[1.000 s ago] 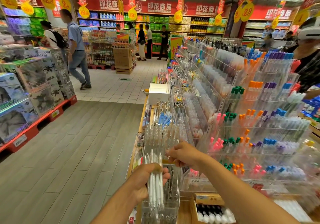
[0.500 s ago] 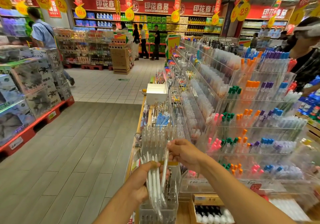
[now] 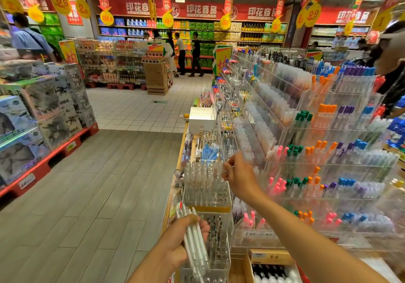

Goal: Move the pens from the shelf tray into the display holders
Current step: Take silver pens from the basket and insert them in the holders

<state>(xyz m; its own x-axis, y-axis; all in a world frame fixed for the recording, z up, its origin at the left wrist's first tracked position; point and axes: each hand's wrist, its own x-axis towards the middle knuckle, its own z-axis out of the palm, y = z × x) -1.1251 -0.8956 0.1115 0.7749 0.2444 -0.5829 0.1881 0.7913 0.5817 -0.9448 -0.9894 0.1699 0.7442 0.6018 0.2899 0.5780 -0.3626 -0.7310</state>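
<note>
While gripped: pens [image 3: 195,236], left hand [image 3: 182,241].

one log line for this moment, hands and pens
left hand: holds white pens | right hand: raised at clear holder, pen in it unclear | step: loading holder

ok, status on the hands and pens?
Left hand gripping white pens. Right hand up at clear holder, grip unclear. Nothing blocking.

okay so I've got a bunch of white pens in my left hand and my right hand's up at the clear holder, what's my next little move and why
Probably bring the right hand back down to the left hand and pick one more from the bundle of white pens. The right fingers look pinched by the upper clear holder, though any pen there is too blurred to confirm.
</note>
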